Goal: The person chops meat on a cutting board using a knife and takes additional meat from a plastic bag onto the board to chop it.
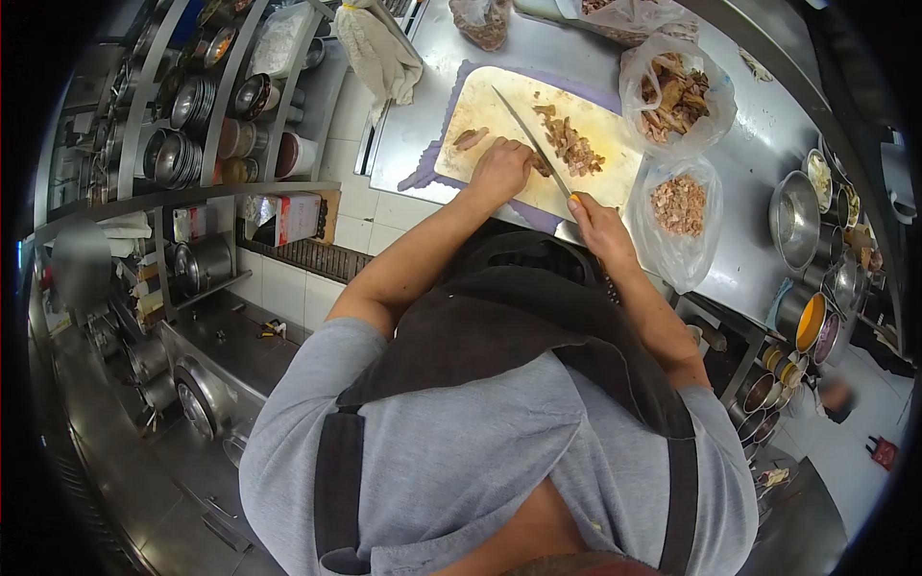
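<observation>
My right hand is wrapped round the orange handle of a long kitchen knife, whose blade slants across the cutting board. My left hand has its fingers curled down on a piece of cooked meat beside the blade; the fingers partly hide it. To the right of the blade lies a heap of chopped meat. One small piece of meat sits apart on the left of the board. A purple cloth is spread under the board.
Right of the board stand an open plastic bag of large meat pieces and another of diced meat. A metal bowl is farther right. A towel hangs at the table's left. Shelves with stacked bowls are on the left.
</observation>
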The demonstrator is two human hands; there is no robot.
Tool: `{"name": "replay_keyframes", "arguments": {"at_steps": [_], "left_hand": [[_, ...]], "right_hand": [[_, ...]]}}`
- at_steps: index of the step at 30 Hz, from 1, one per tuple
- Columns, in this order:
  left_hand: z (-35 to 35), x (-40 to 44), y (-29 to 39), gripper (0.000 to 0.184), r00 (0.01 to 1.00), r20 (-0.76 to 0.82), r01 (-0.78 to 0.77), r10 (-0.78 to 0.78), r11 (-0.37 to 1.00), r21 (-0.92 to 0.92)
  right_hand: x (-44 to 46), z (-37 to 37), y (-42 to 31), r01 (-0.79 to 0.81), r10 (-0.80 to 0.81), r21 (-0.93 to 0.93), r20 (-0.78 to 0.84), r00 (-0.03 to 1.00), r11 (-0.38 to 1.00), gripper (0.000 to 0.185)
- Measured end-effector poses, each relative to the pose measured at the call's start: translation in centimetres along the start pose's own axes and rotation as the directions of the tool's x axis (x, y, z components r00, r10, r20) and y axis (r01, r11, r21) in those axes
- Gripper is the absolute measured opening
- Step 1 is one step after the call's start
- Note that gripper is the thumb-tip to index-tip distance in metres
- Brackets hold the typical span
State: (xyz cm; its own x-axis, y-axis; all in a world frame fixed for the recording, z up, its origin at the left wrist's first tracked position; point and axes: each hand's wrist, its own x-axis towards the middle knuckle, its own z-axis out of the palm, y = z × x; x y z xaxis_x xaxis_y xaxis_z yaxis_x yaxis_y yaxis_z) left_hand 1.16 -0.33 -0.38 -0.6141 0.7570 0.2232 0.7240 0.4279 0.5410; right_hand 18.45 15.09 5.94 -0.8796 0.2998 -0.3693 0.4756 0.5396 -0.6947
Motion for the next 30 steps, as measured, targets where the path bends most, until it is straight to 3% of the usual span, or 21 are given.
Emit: {"name": "replay_keyframes", "arguments": {"at_steps": [9,16,18,23,27,30], "left_hand": [[0.6,0.3,-0.4,0.005,0.998,-0.015,-0.053,0.054,0.998,0.022],[0.7,1.2,-1.3,0.008,0.997,-0.017,-0.071,0.071,0.997,0.002],[0.5,1.4,-1.6,0.014,0.997,0.067,-0.035,0.034,0.999,0.008],[0.5,1.3,-0.9,0.011,0.998,0.021,-0.06,0.059,0.997,0.04],[0.3,1.1,-1.0,0.012,0.999,-0.038,0.004,-0.004,1.0,-0.01],[0.1,1.2,-0.3,0.014,0.995,-0.014,0.095,-0.096,0.994,-0.056]], "right_hand": [[1.4,0.0,0.4,0.024,-0.02,-0.059,0.081,0.997,0.998,0.04],[6.4,2.5,-0.3,0.082,-0.083,-0.02,-0.046,0.996,0.996,0.036],[7.1,3.2,-0.4,0.118,-0.12,-0.023,-0.083,0.989,0.993,0.035],[7.8,3.2,-1.0,0.1,-0.101,-0.012,-0.126,0.987,0.995,0.033],[6.9,3.4,0.3,0.168,-0.164,0.002,-0.202,0.965,0.986,0.034],[5.6,3.3,0.5,0.048,-0.054,-0.052,-0.101,0.993,0.997,0.04]]}}
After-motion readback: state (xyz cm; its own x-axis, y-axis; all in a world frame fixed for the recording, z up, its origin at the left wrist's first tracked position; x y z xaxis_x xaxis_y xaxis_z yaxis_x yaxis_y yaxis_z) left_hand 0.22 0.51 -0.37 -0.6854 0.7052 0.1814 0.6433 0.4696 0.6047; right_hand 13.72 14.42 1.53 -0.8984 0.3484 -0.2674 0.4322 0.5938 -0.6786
